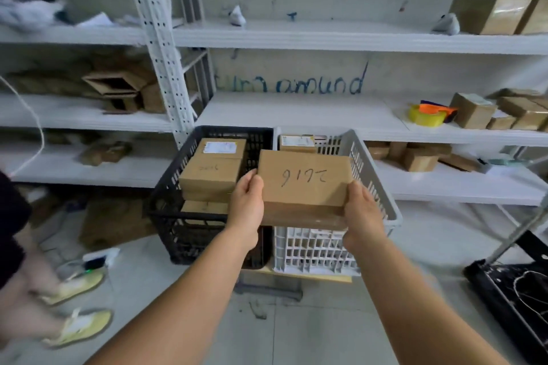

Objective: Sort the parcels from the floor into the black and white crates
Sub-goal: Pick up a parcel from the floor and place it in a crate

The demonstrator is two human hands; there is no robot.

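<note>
Fingers of left hand (247,201) and right hand (363,210): curled round the short ends of one cardboard parcel (304,179), held level, handwritten number up, likely for reading. Parcel: above white crate (373,184), apparently about to go in. Black crate (175,187) just beside, parcels stacked inside. Shelving (296,111) behind.

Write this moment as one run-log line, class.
stage: carrying | left hand: grips parcel | right hand: grips parcel | parcel: over white crate | black crate: holds parcels
</note>
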